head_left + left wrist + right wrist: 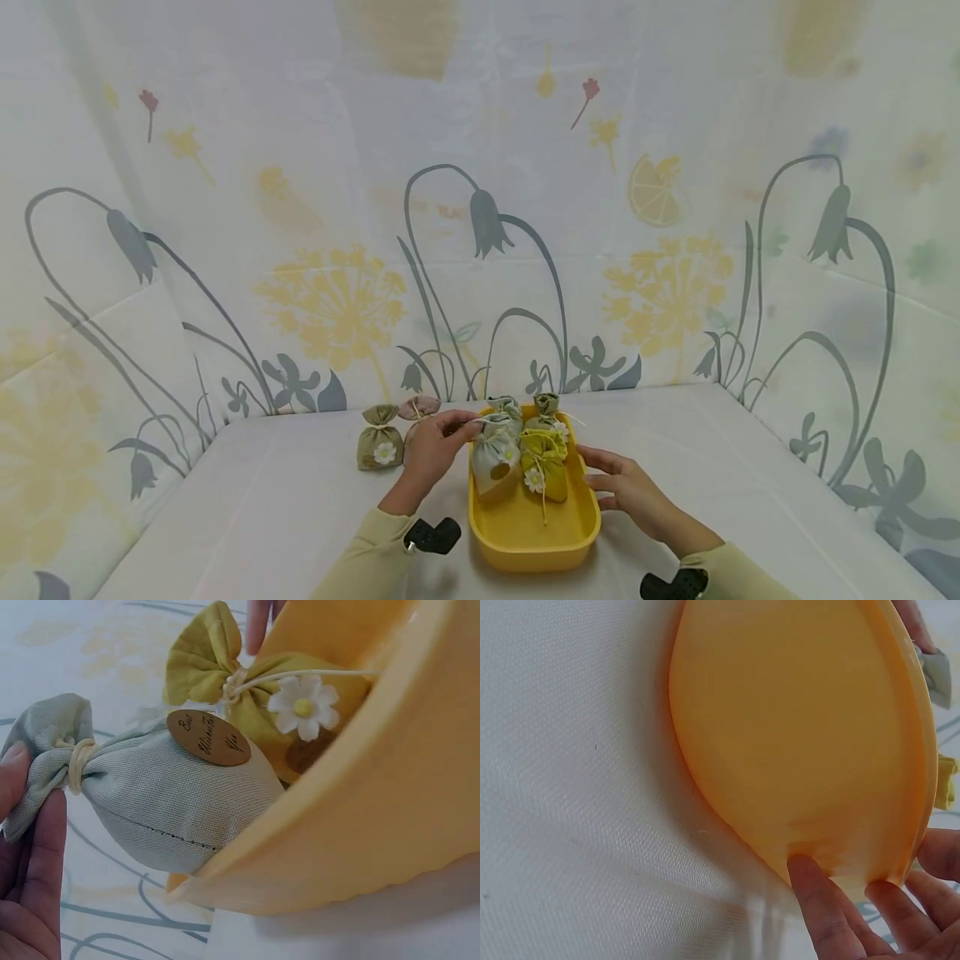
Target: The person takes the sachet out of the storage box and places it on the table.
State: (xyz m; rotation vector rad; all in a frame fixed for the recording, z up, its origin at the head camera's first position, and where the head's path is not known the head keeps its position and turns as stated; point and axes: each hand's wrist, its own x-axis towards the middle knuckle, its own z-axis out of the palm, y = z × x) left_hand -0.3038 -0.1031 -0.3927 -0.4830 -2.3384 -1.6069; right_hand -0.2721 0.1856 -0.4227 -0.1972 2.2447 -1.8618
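My left hand (437, 450) pinches the gathered top of a pale grey-green drawstring pouch (495, 458). In the left wrist view, this pouch (180, 799) leans against the rim and bears a round brown tag. It hangs over the inside of a yellow tub (536, 537). Beside it in the tub is a mustard-yellow pouch (551, 479) with a white daisy. Behind them stand another pale green pouch (506, 406) and an olive pouch (546, 408). The fingertips of my right hand (633, 493) touch the tub's outer right wall (795, 735).
Left of the tub, an olive-brown pouch (380, 446) with a daisy stands on the white cloth (285, 500). A pinkish pouch (418, 407) is beside it, partly hidden by my left hand. A flower-printed sheet (480, 308) hangs behind.
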